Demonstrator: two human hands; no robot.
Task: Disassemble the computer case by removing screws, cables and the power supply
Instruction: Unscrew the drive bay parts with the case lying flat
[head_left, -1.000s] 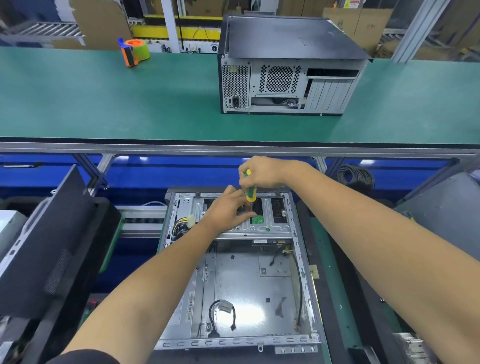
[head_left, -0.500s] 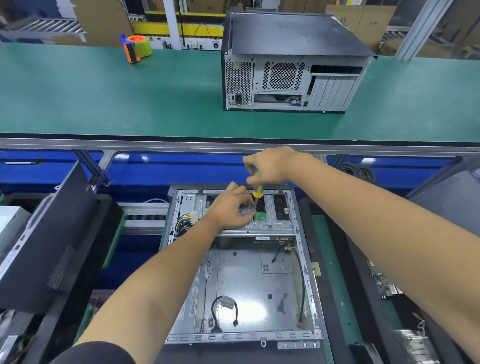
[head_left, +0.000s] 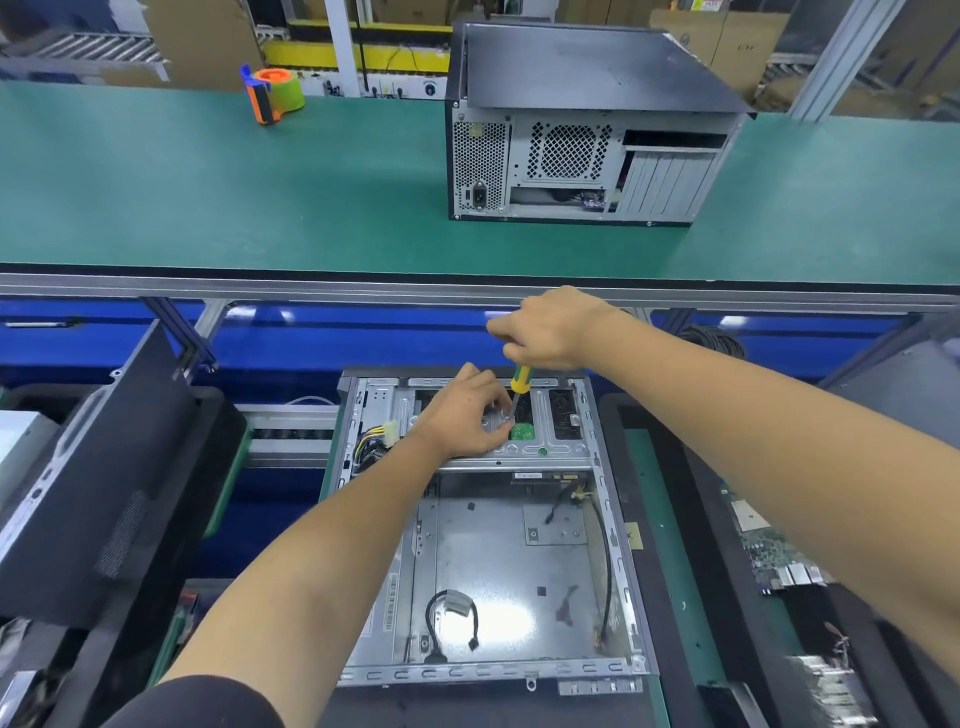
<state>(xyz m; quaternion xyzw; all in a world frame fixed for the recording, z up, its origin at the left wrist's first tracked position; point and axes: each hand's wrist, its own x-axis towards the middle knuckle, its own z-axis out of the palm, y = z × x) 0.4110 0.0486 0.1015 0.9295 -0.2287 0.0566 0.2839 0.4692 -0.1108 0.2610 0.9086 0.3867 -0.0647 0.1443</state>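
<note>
We get bright, even overhead light with soft, weak shadows. A white glare patch sits on the case floor (head_left: 498, 608), and small light reflections show on the blue panel (head_left: 291, 332) under the desk (head_left: 208, 197). Wide-angle bending curves the edges; the corners go soft and smeared.

There is one view only, from a wide-angle camera worn on the person's head, looking forward and steeply down over both forearms onto the open grey sheet-metal computer case (head_left: 498, 561) lying flat below, so no part of the scene is shared with a second view. The case sits close under the lens, in the lower middle of the picture. Beyond its far edge the view rises across the long green-topped workbench (head_left: 208, 197) to a closed black-lidded computer tower (head_left: 587, 130) standing well behind the case, with straight edges bowed by the lens.
</note>
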